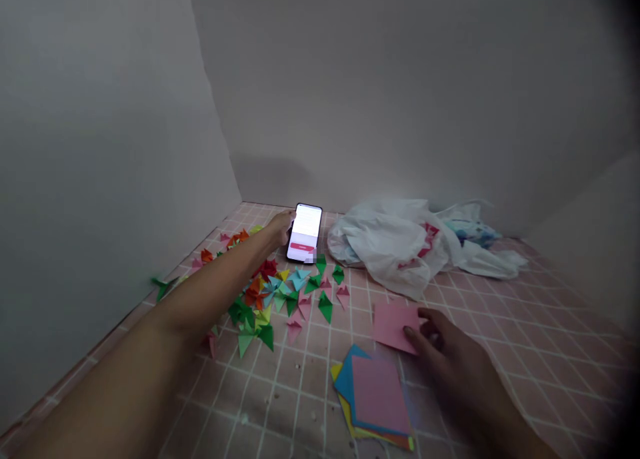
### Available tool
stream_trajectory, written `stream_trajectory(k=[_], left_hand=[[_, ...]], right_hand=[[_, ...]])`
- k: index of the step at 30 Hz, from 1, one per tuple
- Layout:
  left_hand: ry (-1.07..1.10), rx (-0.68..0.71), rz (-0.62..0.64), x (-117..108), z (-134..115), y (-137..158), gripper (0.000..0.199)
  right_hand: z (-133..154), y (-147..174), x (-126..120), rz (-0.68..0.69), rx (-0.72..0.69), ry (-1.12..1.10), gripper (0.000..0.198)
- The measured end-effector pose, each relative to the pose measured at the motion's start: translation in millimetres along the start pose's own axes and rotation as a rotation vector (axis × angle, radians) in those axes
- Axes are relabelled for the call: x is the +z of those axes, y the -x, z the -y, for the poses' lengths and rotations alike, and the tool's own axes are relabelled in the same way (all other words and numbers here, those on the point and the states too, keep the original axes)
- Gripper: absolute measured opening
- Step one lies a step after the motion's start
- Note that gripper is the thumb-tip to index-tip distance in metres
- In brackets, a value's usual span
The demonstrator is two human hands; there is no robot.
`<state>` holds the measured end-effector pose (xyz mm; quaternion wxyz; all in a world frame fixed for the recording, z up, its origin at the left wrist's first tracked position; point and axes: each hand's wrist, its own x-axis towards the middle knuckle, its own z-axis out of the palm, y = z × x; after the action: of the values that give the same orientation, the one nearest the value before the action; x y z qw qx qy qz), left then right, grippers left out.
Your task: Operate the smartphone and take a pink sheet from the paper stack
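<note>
My right hand [450, 349] pinches a square sheet of pink origami paper [393, 324] by its right edge, thumb on top. Just below it on the tiled surface lies a loose stack of coloured paper squares [380, 396], with pink uppermost and blue, yellow and orange edges sticking out. My left hand [283, 226] reaches far forward and has hold of a smartphone [306, 227] by its left edge; some of those fingers are hidden behind it. The phone's lit screen faces me. Many folded paper cranes [270, 296] in green, pink, orange, blue and yellow lie under and beside my left forearm.
A crumpled white plastic bag [385, 239] rests against the back wall, right of the phone. Beyond it is another plastic bag with blue markings [473, 231]. Walls [110, 132] stand close on the left and behind. Small scraps dot the pink tiles [280, 392].
</note>
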<state>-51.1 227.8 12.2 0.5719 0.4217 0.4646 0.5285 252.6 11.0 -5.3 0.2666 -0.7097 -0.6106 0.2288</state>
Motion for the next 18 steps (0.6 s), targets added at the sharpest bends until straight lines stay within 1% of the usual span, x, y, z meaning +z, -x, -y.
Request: stream_trajectory(k=[2, 4, 6, 8, 9, 11, 14, 18], left_hand=[[0.002, -0.029, -0.016, -2.0, -0.6, -2.5, 0.013], [0.006, -0.051, -0.031, -3.9, -1.2, -3.0, 0.012], [0.020, -0.059, -0.038, -5.3, -1.8, -2.0, 0.011], [0.040, -0.058, -0.042, -6.0, -2.5, 0.0, 0.009], [0.051, -0.054, -0.042, -6.1, -3.0, 1.1, 0.008], [0.074, -0.042, -0.040, -5.8, -4.0, 3.4, 0.005], [0.102, -0.027, -0.031, -4.9, -5.8, 7.0, 0.006], [0.121, -0.016, -0.019, -3.8, -7.7, 11.8, 0.008]], right_hand=[[-1.1, -1.8, -4.8, -0.101, -0.102, 0.168, 0.051], [1.8, -4.9, -8.4, -0.167, -0.217, 0.266, 0.051], [9.7, -11.3, -10.2, -0.186, -0.318, 0.298, 0.048], [22.0, -21.7, -9.5, -0.159, -0.389, 0.290, 0.043], [29.3, -28.3, -8.1, -0.148, -0.431, 0.272, 0.041], [45.3, -43.6, -3.5, -0.121, -0.479, 0.161, 0.037], [68.1, -69.7, 7.2, -0.065, -0.480, -0.037, 0.033], [87.5, -107.7, 28.9, -0.014, -0.467, -0.206, 0.033]])
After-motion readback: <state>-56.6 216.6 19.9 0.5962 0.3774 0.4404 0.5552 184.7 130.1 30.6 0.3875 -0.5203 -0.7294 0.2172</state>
